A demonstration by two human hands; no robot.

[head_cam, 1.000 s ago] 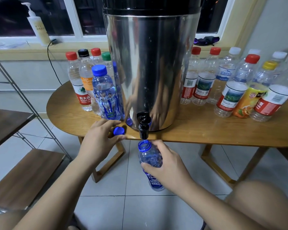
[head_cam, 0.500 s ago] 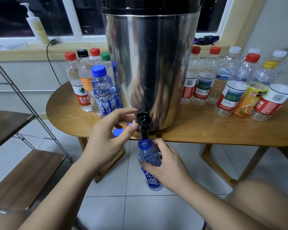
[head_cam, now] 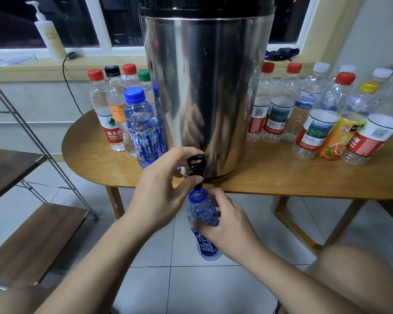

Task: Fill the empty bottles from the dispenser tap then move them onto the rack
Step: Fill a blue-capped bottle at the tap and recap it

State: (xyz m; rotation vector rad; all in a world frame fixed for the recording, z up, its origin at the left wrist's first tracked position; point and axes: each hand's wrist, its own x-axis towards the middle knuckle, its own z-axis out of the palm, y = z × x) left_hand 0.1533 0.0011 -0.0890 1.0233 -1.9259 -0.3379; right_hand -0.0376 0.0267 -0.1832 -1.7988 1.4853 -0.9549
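Observation:
A tall steel dispenser point(head_cam: 204, 87) stands on the round wooden table point(head_cam: 281, 175), its black tap point(head_cam: 196, 168) over the table's front edge. My left hand point(head_cam: 161, 186) pinches the tap, fingers over the lever and thumb on the spout. My right hand point(head_cam: 227, 225) grips an uncapped blue-tinted bottle point(head_cam: 202, 214) upright, its mouth right under the spout. The loose blue cap is hidden behind my left hand. The metal rack point(head_cam: 27, 241) with wooden shelves stands at the left.
Several capped bottles point(head_cam: 114, 114) stand left of the dispenser, a blue-capped one point(head_cam: 141, 128) in front. Several more bottles point(head_cam: 315, 116) crowd the table's right side. A pump bottle point(head_cam: 49, 32) and a cable sit on the windowsill. My knee point(head_cam: 361, 275) is at lower right.
My left hand left the blue cap on the table and moved right to the tap, closing its fingers on it. The bottle rose slightly to meet the spout.

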